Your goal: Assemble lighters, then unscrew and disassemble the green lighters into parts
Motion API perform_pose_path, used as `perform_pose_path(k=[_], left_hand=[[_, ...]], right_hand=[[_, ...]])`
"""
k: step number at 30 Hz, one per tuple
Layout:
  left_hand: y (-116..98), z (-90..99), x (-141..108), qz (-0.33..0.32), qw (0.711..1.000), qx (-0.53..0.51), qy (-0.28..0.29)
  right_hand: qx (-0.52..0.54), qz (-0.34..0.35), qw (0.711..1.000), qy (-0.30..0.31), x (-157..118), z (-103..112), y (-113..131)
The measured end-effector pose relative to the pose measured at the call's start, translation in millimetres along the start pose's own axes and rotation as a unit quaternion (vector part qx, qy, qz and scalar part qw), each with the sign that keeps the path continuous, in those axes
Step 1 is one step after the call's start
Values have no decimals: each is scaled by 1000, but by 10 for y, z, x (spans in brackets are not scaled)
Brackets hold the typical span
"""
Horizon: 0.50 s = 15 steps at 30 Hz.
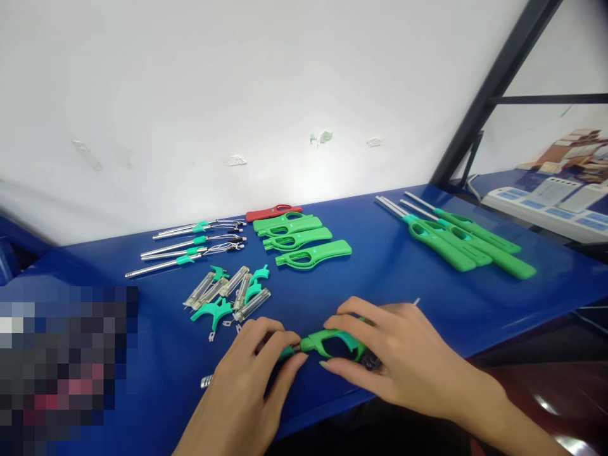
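My left hand (254, 367) is closed around a metal lighter tube (206, 381) with a teal collar; the slotted tip pokes out on its left. My right hand (399, 354) grips a green lighter handle (311, 342), thumb below and fingers above. A teal trigger (350, 342) shows inside the handle's loop. Tube collar and handle end meet between the hands; whether they are joined I cannot tell. Something dark, partly hidden, lies under my right palm. Near my left hand are several clear fuel tanks (254, 304) and teal triggers (215, 311).
Several metal tubes with wires (166, 267) lie at the back left. Beside them are green handle shells (327, 251) and a red one (266, 214). Several lighters with tubes fitted (446, 247) lie at the right on the blue table (370, 278). A black frame post (479, 114) stands behind.
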State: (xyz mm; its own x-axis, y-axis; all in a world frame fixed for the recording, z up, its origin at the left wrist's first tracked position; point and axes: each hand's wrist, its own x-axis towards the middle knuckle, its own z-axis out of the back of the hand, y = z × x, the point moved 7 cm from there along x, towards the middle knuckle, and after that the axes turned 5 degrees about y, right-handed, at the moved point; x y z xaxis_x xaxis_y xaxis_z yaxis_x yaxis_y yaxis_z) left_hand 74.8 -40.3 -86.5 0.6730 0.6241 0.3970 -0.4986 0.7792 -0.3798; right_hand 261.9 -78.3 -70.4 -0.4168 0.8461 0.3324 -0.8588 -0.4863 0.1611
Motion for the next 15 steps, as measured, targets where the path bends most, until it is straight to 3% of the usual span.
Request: perform_pose_path(k=[15], left_hand=[[2,14,19,14,1000,-14,-5]], right_hand=[[13,0,997,-79,59,4,15]])
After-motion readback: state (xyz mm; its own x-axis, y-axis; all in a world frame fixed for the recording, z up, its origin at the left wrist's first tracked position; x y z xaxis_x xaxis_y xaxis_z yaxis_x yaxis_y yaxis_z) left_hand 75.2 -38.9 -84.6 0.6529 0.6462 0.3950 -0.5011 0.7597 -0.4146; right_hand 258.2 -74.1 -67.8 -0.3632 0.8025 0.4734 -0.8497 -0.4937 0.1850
